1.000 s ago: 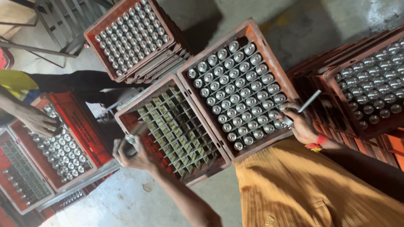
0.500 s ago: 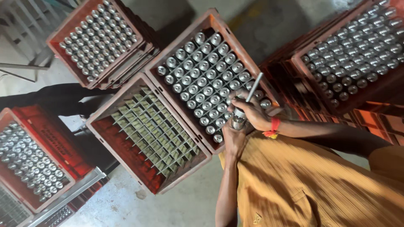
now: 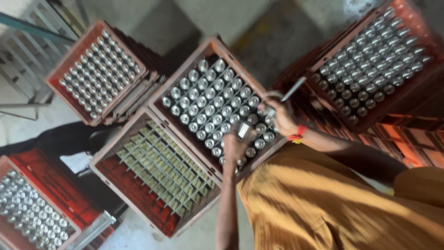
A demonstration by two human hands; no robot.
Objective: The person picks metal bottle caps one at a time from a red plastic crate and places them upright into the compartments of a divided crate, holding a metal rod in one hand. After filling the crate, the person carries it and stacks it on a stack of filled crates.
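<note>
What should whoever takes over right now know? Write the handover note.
Left hand: closed on a silver metal cylinder, over the near edge of the full crate.
Right hand: closed on a thin metal rod, at the same crate's right corner.
Full crate: almost every cell shows a shiny cylinder top.
Divider crate: beside it on the left, its grid cells hold no cylinders.
Done: nothing has landed in the divider crate.
Left: not clear from this view whether the held cylinder is going in or coming out.
</note>
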